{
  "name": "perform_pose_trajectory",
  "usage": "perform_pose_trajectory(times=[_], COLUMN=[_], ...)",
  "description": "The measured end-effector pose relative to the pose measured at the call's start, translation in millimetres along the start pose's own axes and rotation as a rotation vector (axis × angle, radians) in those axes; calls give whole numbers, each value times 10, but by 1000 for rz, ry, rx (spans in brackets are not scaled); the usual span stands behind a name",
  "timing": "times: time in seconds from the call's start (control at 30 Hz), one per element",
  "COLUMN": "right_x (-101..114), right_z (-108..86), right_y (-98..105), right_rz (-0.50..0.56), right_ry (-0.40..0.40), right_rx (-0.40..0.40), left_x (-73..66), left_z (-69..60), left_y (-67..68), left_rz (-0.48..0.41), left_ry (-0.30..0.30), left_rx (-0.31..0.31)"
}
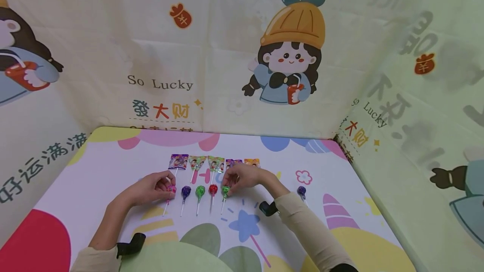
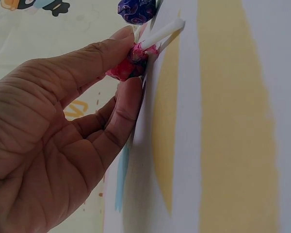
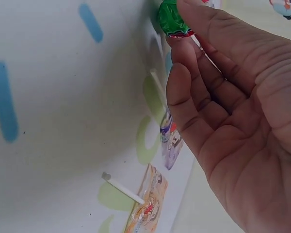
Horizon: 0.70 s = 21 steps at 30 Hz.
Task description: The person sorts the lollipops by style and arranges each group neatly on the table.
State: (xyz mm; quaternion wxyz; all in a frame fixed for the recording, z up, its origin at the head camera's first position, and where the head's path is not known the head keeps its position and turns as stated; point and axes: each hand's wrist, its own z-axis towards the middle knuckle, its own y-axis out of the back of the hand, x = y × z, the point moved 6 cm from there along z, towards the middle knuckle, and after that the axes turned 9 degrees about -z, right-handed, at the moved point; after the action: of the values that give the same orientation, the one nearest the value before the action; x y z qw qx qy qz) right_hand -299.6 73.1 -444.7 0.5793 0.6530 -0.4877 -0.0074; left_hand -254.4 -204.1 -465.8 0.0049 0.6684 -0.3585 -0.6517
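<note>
My left hand (image 1: 151,187) pinches a pink lollipop (image 2: 126,70) by its round head between thumb and fingers, at the left end of a row. At the row's right end, a green lollipop (image 3: 172,22) is pinched by my right hand (image 1: 245,176). Between the hands lie a purple lollipop (image 1: 185,192), another green lollipop (image 1: 200,191) and a red lollipop (image 1: 213,189), sticks pointing toward me. The left wrist view shows the pink one's white stick angled off the table.
Behind is a row of lollipops in flat printed wrappers, from a purple packet (image 1: 178,161) to an orange packet (image 1: 252,162). One more purple lollipop (image 1: 301,190) lies apart on the right, partly beyond my right forearm. Printed cloth walls (image 1: 227,116) border the patterned table (image 1: 264,205).
</note>
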Motion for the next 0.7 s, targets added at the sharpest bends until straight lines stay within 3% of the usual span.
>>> perform_pose_trajectory(times=[0.7], right_x=[-42], right_z=[-97], right_y=[-44], right_rz=[17], right_ry=[-12], right_rx=[-76], left_x=[39], left_z=[6], left_y=[-27], left_rz=[9], left_ry=[-12], left_rx=[-5])
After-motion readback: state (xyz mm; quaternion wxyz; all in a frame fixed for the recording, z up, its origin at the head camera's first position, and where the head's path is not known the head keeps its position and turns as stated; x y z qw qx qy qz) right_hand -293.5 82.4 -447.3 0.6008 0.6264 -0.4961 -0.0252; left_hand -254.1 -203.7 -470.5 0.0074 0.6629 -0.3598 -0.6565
